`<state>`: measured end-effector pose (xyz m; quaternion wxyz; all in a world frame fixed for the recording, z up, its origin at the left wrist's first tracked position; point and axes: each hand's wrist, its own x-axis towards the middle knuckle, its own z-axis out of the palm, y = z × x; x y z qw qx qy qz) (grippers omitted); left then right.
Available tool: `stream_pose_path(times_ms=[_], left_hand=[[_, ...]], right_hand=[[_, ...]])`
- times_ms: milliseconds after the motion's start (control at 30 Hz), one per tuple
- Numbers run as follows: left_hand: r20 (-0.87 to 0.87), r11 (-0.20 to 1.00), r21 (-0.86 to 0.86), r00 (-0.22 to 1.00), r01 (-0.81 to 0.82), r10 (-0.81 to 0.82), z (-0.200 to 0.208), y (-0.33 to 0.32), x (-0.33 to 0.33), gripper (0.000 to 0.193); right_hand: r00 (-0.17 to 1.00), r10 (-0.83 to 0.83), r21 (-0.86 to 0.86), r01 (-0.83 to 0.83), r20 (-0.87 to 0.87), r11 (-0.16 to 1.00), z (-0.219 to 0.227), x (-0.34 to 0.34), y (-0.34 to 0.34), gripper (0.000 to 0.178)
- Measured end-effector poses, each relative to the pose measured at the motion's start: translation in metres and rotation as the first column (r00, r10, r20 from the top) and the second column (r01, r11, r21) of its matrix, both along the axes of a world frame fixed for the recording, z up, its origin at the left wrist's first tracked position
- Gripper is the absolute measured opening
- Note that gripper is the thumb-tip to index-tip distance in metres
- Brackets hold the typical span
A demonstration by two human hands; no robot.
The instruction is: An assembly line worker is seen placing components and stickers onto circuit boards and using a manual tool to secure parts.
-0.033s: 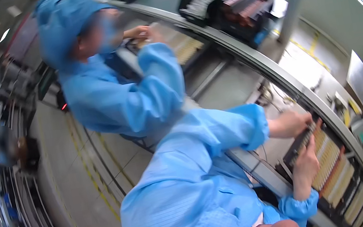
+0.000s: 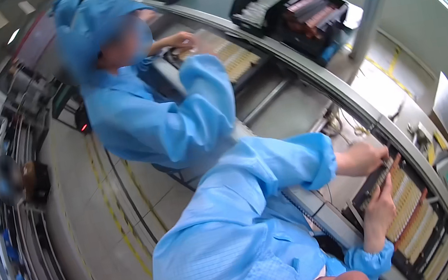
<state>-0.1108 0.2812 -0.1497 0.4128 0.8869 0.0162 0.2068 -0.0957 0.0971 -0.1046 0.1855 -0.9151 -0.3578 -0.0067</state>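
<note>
I'm watching a co-worker [image 2: 159, 109] bending over the worktop [image 2: 308, 74] at ten o'clock. At four o'clock, my left hand [image 2: 366, 158] and right hand [image 2: 381, 207] are gripping a dark tray [image 2: 371, 186], fingers closed on opposite ends, likely steadying it above the tan rows [image 2: 409, 203].

The person wears a light blue work smock [image 2: 236, 245] that fills the lower middle of the frame. Its smooth, slightly shiny cloth carries a fine woven grid, clearest at the lower centre, and lies in soft folds with a seam running across the chest. The left sleeve [image 2: 293, 160], at mid-frame, is wide and baggy and ends in a loose, open hem. The right sleeve [image 2: 371, 262], at the lower right, ends in a gathered, puckered cuff. Both the left hand [image 2: 364, 158] and the right hand [image 2: 381, 209] are bare, with no gloves, rings or watch showing.
</note>
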Motion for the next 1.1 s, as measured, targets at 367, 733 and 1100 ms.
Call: stream_pose_path(times_ms=[367,733,1100], left_hand=[[-0.16,0.855,0.04,0.848,0.517,-0.505,0.028,-0.009,-0.054,0.025],[-0.217,0.827,0.387,0.912,0.408,-0.348,0.034,0.001,-0.097,0.012],[0.044,0.626,0.682,0.834,0.377,-0.549,0.034,0.018,-0.024,0.009]], right_hand=[[0.993,0.091,-0.023,-0.093,-0.081,0.995,0.011,0.01,-0.005,0.049],[0.965,0.151,0.058,-0.141,-0.214,0.988,-0.004,0.025,-0.003,0.041],[0.96,0.098,0.009,-0.099,-0.263,0.995,-0.013,0.021,-0.006,0.042]])
